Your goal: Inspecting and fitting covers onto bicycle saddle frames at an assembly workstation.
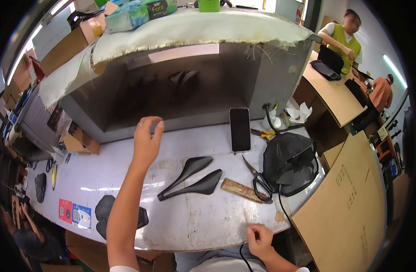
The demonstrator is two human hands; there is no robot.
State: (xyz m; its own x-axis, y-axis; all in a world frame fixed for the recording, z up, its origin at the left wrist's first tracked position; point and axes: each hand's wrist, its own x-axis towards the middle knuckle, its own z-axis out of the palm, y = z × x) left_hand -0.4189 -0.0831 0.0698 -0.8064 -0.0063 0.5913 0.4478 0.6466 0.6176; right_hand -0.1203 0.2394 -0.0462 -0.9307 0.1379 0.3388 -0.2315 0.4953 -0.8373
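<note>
My left hand (148, 139) is raised in front of the opening of a grey box (280, 75), its fingers bent and its thumb apart, with nothing seen between them. Inside the box, dim dark curved pieces (185, 81) show at the back. On the white table below lies a black forked bicycle saddle piece (183, 182), its two arms spread to the right. At the table's front edge my right hand (261, 240) is curled into a loose fist, and nothing shows in it. My left forearm partly covers a black shaped piece (104, 215).
Right of the saddle piece lie scissors (257, 179), a worn flat strip (244, 190), a phone (240, 130), pliers (263, 134) and a round black mesh object (289, 163) with a cord. Cardboard (344, 208) stands at the right. A person (346, 38) works at another table.
</note>
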